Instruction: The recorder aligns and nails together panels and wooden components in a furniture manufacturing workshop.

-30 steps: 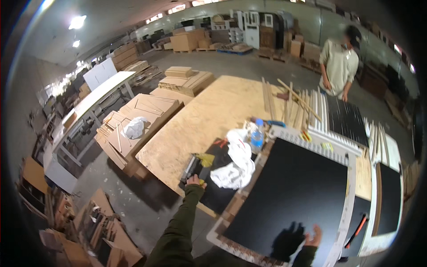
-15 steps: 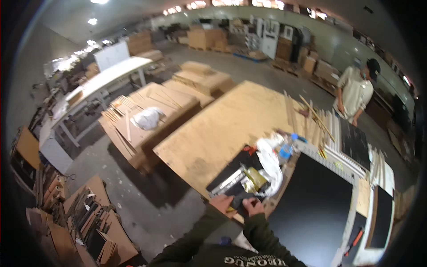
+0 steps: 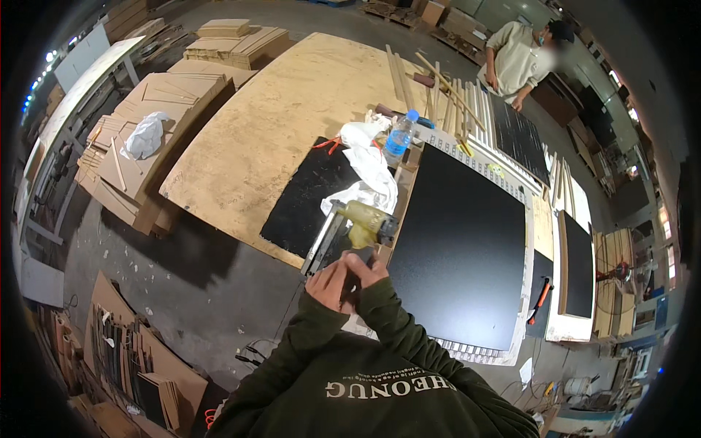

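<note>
A nail gun (image 3: 369,217) with a yellowish body and a long silver magazine points away from me, over the near edge of the wooden table (image 3: 241,139). Around the lower end of its handle, my right hand (image 3: 369,269) is closed. Pressed up beside it, my left hand (image 3: 328,283) has its fingers curled in at the handle and the magazine's near end; the fingertips are partly hidden. Beyond the tool, a crumpled white cloth (image 3: 365,168) lies partly on a small black board (image 3: 303,193). A large black panel (image 3: 464,241) lies flat to the right.
Beside the cloth stands a water bottle (image 3: 399,139) with a blue cap. Wood strips (image 3: 453,98) and a dark ridged panel (image 3: 520,139) lie farther back, where a co-worker (image 3: 515,58) stands. Stacked boards (image 3: 157,124) are at left, an orange-handled tool (image 3: 540,299) at right.
My view has tilted downward and shifted. The nail gun now stands farther forward from my hands, which have drawn together at its handle. The co-worker remains beside the far panel.
</note>
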{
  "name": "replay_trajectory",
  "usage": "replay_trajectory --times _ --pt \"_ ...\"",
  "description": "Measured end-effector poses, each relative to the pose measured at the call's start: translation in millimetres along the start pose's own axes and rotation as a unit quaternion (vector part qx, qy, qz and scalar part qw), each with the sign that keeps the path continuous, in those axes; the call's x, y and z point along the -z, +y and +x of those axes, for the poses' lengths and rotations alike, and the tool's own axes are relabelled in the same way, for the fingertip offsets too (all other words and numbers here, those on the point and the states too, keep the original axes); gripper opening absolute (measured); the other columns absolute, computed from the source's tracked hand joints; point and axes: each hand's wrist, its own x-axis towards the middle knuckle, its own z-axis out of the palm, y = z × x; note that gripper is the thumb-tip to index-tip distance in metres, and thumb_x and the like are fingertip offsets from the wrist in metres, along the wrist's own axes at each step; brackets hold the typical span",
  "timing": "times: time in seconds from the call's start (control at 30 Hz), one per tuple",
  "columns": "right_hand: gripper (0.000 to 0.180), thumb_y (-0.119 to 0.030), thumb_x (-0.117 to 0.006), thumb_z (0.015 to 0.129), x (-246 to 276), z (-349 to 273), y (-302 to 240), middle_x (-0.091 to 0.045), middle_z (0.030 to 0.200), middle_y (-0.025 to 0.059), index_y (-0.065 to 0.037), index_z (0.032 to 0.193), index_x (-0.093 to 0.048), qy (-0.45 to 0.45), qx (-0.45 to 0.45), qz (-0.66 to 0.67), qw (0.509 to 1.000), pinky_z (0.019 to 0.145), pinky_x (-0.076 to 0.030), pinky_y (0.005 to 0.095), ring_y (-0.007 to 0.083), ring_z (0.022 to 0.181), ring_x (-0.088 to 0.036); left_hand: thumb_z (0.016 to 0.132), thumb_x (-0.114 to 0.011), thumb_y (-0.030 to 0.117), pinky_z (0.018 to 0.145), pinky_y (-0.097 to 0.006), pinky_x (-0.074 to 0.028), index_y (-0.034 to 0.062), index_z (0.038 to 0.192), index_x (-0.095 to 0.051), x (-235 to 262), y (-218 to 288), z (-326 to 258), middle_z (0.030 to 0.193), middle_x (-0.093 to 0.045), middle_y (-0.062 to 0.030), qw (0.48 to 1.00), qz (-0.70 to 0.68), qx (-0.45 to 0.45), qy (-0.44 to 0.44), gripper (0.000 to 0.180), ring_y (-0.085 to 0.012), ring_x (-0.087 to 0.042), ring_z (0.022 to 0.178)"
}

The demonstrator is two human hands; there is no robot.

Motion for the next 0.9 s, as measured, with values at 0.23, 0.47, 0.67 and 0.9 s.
replay_trajectory --times 0.23,0.47,0.67,0.9 --pt "0.016 -0.013 -0.050 0.075 36.7 -8.0 7.1 -0.053 0.083 0.0077 -0.006 0.090 -0.050 0.062 -0.078 0.304 0.947 0.068 -0.046 0.0381 0.0236 0.075 -0.053 0.069 -0.066 0.014 0.083 -0.042 -0.041 -0.0003 0.121 -0.048 7.8 -7.3 -1.5 0.115 -0.050 -0.0199 1.000 0.012 0.018 0.023 0.056 -0.0365 -0.051 0.097" --pt "0.025 -0.034 -0.053 0.081 74.0 -27.0 25.9 -0.046 0.073 0.0020 -0.009 0.078 -0.049 -0.119 -0.065 0.449 0.883 0.069 -0.037 0.0325 0.0165 0.069 -0.043 0.066 -0.071 0.016 0.071 -0.041 -0.045 -0.0023 0.111 -0.054 -8.8 -8.6 -3.6 0.097 -0.057 -0.0179 0.996 0.004 -0.078 0.049 0.051 -0.0356 -0.055 0.081" --pt "0.031 -0.043 -0.055 0.079 92.5 -37.4 17.4 -0.045 0.072 -0.0013 -0.013 0.073 -0.047 -0.196 -0.020 0.519 0.832 0.068 -0.037 0.0280 0.0115 0.069 -0.042 0.064 -0.073 0.021 0.071 -0.040 -0.046 -0.0019 0.107 -0.056 16.3 13.6 -13.2 0.099 -0.057 -0.0180 0.989 0.023 -0.144 0.016 0.052 -0.0344 -0.056 0.084" --pt "0.031 -0.041 -0.057 0.079 93.8 -46.7 13.2 -0.043 0.070 -0.0014 -0.012 0.074 -0.047 -0.235 0.037 0.563 0.792 0.066 -0.040 0.0289 0.0126 0.067 -0.044 0.081 -0.054 0.050 0.083 -0.040 -0.046 0.0057 0.136 -0.028 29.5 -34.0 -54.1 0.125 -0.047 -0.0172 0.825 -0.534 0.185 -0.002 0.075 -0.0291 -0.054 0.103"
